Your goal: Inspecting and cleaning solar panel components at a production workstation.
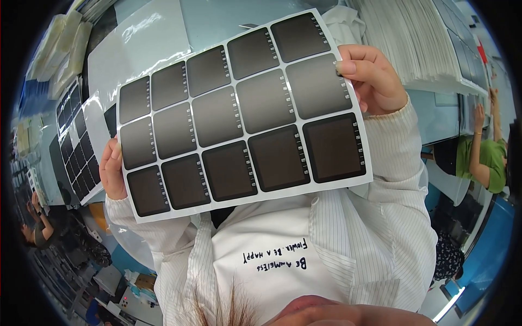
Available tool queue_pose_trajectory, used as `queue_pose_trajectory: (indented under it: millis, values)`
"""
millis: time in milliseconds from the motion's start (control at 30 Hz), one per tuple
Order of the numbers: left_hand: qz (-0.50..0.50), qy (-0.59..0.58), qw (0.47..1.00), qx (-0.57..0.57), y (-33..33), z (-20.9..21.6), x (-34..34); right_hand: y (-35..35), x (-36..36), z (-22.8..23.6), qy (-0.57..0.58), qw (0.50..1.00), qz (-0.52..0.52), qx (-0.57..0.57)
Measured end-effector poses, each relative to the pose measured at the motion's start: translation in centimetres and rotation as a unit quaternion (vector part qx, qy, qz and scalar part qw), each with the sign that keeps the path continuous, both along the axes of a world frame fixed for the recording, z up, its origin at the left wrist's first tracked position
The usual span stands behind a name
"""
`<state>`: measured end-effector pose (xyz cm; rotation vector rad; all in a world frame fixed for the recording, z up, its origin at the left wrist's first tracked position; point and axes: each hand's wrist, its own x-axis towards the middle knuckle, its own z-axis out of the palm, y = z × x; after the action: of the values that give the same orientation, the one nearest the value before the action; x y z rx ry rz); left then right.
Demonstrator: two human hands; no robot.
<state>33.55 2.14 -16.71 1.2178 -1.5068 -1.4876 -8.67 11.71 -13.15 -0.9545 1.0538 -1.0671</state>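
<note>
A white sheet (243, 115) printed with rows of dark rounded squares is held up, tilted, in front of my chest. Small white marks run along one side of each square. My left hand (113, 171) grips its left edge, with the fingertips at the border and the rest partly behind the sheet. At the upper right edge, my right hand (380, 79) pinches the sheet, thumb on the printed face and other fingers behind it. Both sleeves are white with thin stripes.
Behind the sheet lies a pale table with a glossy white sheet (138, 46). A tall stack of white sheets (408, 41) stands at the far right, beside crumpled white material (343, 24). More dark-square sheets (81, 157) lie left. Co-workers sit right, in green (486, 160), and left (46, 231).
</note>
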Motion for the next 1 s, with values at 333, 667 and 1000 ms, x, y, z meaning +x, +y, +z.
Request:
queue_pose_trajectory:
  millis: [333, 667, 1000]
  values:
    - [0.035, 0.108, 0.99, 0.079, 0.8, 0.2, -0.8, 0.1, 0.0, 0.3, -0.024, 0.998, -0.028, 0.049]
    - [-0.019, 0.131, 0.987, 0.091, 0.8, 0.6, -1.3, 0.0, -0.1, -0.7, -0.004, 0.999, -0.047, 0.009]
    - [-0.038, 0.157, 0.984, 0.069, 1.4, 1.2, -2.6, 0.0, -0.2, -0.7, -0.017, 0.998, -0.05, 0.026]
